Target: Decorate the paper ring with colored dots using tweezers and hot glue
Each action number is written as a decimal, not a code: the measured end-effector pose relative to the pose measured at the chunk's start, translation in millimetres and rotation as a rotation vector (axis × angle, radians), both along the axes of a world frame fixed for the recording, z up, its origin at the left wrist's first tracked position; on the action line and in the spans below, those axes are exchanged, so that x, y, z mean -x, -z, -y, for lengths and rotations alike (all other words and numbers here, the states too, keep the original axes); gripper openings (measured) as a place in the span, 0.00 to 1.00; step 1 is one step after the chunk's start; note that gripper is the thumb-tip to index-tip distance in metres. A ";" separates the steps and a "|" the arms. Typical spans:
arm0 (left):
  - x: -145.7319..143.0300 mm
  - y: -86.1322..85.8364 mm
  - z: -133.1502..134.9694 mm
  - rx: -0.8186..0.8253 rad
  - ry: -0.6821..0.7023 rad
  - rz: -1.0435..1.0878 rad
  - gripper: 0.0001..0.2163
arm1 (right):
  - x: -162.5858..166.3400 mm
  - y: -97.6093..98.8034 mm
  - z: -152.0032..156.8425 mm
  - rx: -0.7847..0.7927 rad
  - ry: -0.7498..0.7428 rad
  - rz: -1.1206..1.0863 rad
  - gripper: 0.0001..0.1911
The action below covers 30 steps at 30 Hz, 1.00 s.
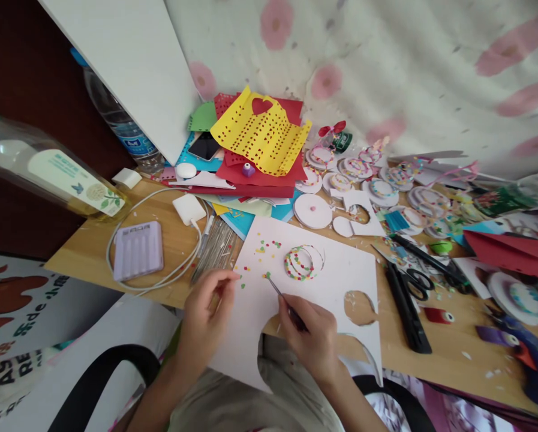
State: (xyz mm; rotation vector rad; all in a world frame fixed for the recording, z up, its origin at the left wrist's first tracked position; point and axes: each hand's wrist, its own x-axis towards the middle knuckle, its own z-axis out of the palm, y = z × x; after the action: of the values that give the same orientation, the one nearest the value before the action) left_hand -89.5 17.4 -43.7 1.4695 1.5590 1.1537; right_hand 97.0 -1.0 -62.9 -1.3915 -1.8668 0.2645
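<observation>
My right hand point(311, 336) grips a slim pointed tool point(293, 312) with a dark handle and a thin metal tip. That tip touches a small green and yellow paper bit on the white cardboard sheet point(246, 336). To the left, my left hand point(208, 318) hovers by the sheet's edge, thumb and fingers curled together; anything between them is too small to make out. Tiny coloured paper pieces point(262, 249) are scattered between and beyond the hands. A coiled wire ring point(298, 263) with red, green and yellow bits along it lies on the sheet, right of the tool tip.
Behind the sheet are stacked coloured papers under a punched yellow sheet point(264, 135). Several decorated white discs point(313, 210) crowd the back right. Scissors point(417, 283) and a black tool point(408, 309) lie right. A cable loops round a lilac case point(138, 251) at left, near bundled wires point(217, 243).
</observation>
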 end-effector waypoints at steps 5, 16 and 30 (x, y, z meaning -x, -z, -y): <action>-12.0 15.7 -20.3 -0.218 0.335 -0.503 0.08 | -7.9 -12.3 6.3 -0.064 0.072 -0.020 0.07; -16.2 25.7 -40.2 -0.245 0.432 -0.704 0.10 | -21.1 -19.4 14.7 -0.089 0.117 -0.018 0.03; -32.1 -40.7 -19.7 0.448 0.179 0.395 0.11 | -10.0 -50.8 22.5 0.232 0.189 -0.442 0.09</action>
State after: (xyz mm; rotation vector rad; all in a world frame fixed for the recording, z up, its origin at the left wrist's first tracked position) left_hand -57.4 37.1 -3.0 0.9911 1.2752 0.8550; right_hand 106.9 -23.5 -12.0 -1.5067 -1.3657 0.6522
